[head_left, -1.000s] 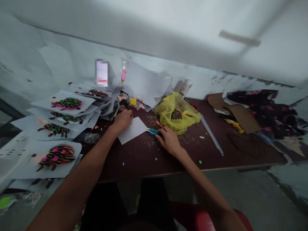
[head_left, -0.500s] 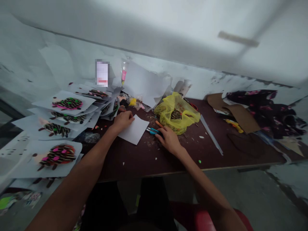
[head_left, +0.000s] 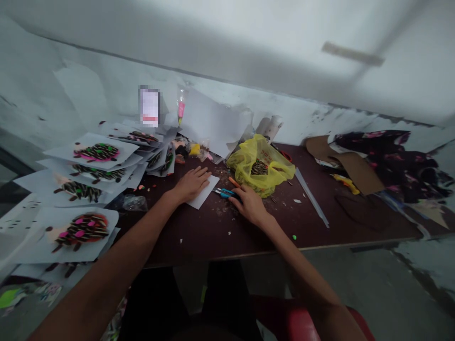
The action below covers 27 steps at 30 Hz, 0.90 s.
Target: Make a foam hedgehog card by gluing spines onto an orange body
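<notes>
My left hand (head_left: 194,183) lies flat, palm down, on a folded white paper (head_left: 205,195), its fingers stretched over the sheet. Part of the paper is hidden beneath it. To the right, my right hand (head_left: 248,201) rests on the dark table with its fingers around the end of a blue cutter (head_left: 224,192), whose tip points left toward the paper. An orange stick-like item (head_left: 233,181) lies beside the fingertips. Right behind this hand sits a yellow plastic bag (head_left: 263,163) holding small brown striped pieces.
Sheets with hedgehog pictures (head_left: 95,151) are stacked at the left. A clear strip (head_left: 312,198) lies on the table (head_left: 270,241) at the right. Farther right are a yellow tool (head_left: 346,183), brown card (head_left: 359,173) and dark flowered cloth (head_left: 398,161).
My left hand has slid right and flattened over the paper, covering more of it. My right hand stays nearly in place at the cutter.
</notes>
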Available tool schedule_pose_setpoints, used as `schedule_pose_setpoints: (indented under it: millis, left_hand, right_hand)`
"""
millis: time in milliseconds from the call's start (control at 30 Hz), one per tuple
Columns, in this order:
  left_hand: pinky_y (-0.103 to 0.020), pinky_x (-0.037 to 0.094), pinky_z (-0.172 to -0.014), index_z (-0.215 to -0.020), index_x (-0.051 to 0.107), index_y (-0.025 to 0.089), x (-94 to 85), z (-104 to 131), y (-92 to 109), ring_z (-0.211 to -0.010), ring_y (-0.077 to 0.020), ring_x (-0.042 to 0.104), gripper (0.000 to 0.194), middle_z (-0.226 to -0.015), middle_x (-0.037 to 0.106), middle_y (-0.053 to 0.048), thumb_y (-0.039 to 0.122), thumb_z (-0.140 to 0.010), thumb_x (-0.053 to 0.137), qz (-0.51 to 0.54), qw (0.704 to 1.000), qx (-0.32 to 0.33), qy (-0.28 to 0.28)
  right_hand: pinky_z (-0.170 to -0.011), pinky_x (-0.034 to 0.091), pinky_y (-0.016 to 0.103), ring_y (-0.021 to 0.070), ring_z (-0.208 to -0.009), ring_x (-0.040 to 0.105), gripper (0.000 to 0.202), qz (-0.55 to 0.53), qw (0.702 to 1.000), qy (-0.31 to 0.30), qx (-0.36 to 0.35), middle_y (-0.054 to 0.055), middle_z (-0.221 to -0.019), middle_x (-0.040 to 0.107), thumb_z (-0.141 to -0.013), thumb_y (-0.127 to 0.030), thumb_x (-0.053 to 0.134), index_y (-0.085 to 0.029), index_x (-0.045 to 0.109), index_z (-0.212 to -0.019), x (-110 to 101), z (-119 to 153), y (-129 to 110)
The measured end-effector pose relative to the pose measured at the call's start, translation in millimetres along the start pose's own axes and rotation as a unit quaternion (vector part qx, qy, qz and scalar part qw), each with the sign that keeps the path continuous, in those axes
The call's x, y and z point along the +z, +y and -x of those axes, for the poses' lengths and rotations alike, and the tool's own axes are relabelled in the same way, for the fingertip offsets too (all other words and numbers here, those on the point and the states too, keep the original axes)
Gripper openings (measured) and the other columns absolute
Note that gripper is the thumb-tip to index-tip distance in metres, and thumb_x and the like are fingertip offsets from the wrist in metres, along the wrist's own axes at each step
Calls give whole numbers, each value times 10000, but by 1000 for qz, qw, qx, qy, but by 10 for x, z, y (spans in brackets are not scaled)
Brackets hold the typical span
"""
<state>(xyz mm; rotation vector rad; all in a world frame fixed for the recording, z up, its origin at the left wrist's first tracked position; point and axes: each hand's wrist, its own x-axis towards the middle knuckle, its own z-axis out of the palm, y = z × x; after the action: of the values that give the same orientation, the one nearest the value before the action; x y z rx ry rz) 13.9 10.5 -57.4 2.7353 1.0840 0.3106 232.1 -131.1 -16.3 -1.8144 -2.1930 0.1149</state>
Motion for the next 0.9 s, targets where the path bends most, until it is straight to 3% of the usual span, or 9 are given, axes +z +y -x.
schedule_pose_setpoints:
  millis: [100,300,567,800,900]
  left_hand:
    - [-430,261,-1181,-1479,435,203,59,33,-2,-1489,-266,266,538,-1587,369,-76,405,-1011,261,-11,1000,-1,-2]
    - [-432,232,-1191,-1488,434,239,8,58,31,-1503,-270,225,546,-1606,332,-69,429,-1012,246,-6,1000,-5,-13]
    - [-430,227,-1191,-1497,414,282,43,46,7,-1507,-257,214,552,-1613,321,-30,464,-1012,222,-10,1000,-1,-10]
    - [-448,221,-1192,-1500,408,265,17,56,22,-1505,-268,219,550,-1619,300,-50,444,-1013,224,-11,1000,2,-16]
    - [-447,227,-1189,-1493,423,249,8,62,38,-1498,-276,237,544,-1610,321,-71,424,-1013,238,-12,1000,-1,-15]
  right_hand:
    - [-844,486,362,251,-974,611,270,-4,1000,-9,-2,132,-1101,641,-968,-357,549,-173,663,-1130,-22,-7,9]
    - [-866,492,374,257,-996,619,279,-15,1000,-11,-20,133,-1106,646,-967,-357,550,-171,658,-1144,-5,-8,51]
    - [-896,498,391,251,-1041,621,272,-37,998,-13,-54,155,-1251,621,-978,-350,530,-165,653,-1136,7,-4,104]
    - [-954,484,403,254,-1132,605,247,-55,995,-16,-76,159,-1367,566,-977,-344,535,-180,649,-1123,-1,-8,90]
    - [-947,486,403,255,-1124,610,243,-57,995,-23,-80,163,-1320,590,-977,-343,534,-178,651,-1113,-18,-1,75]
